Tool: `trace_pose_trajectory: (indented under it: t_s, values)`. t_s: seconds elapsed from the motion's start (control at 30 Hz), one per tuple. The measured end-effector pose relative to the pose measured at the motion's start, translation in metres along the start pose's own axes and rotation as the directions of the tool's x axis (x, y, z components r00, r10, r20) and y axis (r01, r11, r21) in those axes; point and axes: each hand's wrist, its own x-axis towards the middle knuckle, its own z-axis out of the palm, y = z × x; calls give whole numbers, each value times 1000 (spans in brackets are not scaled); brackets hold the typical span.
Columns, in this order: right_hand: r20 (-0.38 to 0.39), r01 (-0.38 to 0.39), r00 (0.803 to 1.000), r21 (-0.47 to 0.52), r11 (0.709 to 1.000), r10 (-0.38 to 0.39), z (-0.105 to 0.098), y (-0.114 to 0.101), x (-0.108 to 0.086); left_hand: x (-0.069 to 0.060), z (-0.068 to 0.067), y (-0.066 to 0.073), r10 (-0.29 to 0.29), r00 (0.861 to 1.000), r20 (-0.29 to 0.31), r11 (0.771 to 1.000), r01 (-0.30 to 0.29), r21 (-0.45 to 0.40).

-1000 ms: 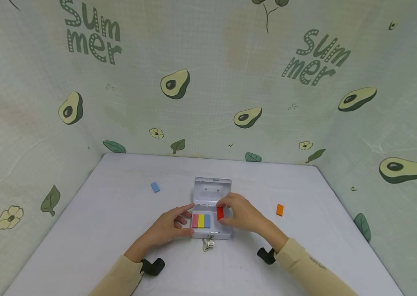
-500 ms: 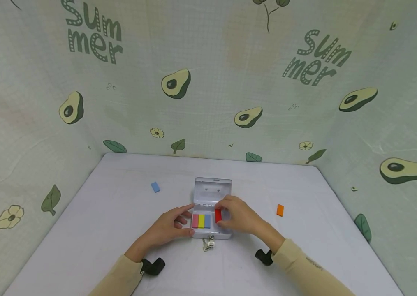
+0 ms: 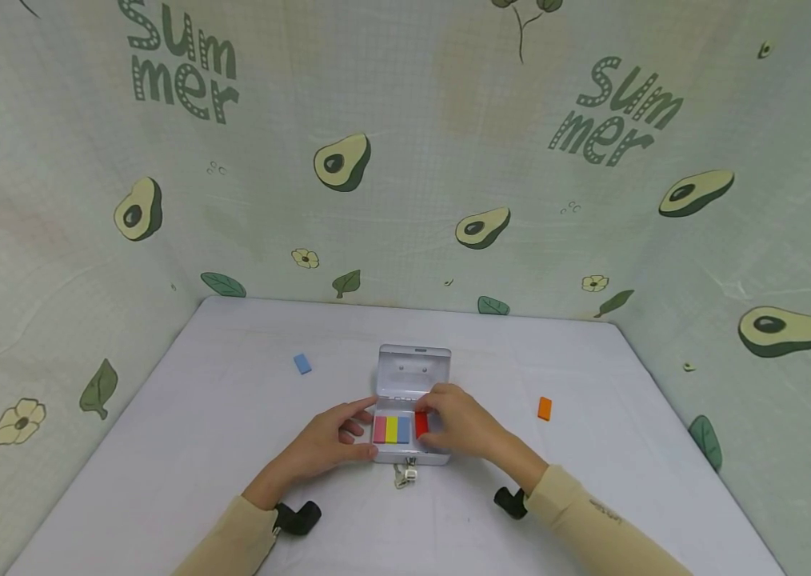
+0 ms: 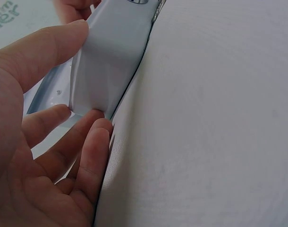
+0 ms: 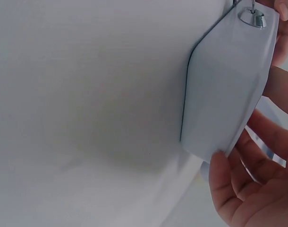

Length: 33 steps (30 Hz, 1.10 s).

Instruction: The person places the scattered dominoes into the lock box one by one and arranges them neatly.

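Note:
A small pale metal cash box (image 3: 413,371) stands on the white table with its lid raised, keys (image 3: 405,475) hanging at its front lock. Inside, a pink block (image 3: 380,430), a yellow block (image 3: 392,430) and a blue block (image 3: 403,430) lie side by side at the left. My right hand (image 3: 466,422) pinches a red block (image 3: 421,425) between thumb and fingers, right of the blue one with a narrow gap. At the box's left side my left hand (image 3: 326,438) holds it, thumb at the front corner, fingers along the side. The right wrist view shows the box's outer wall (image 5: 224,90); the red block is hidden there.
A loose blue block (image 3: 302,364) lies on the table (image 3: 233,360) at the back left. An orange block (image 3: 545,409) lies to the right of the box. Patterned cloth walls (image 3: 405,176) enclose the table's back and sides.
My right hand has moved left and slightly toward the front with the red block, bringing it closer to the blue block in the box. The left hand and the box have stayed put.

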Motion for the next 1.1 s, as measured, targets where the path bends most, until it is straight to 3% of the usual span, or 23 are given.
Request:
trace_pose_trajectory:
  t_s: [0.57,1.1]
  values:
    - [-33,28,999,-103,994,-32,14,3,3,-1,-1,0,16,1000,4,1000,-16,3]
    - [-31,19,999,-130,991,-23,15,-1,5,0,-1,-2,11,1000,15,1000,-11,-13]
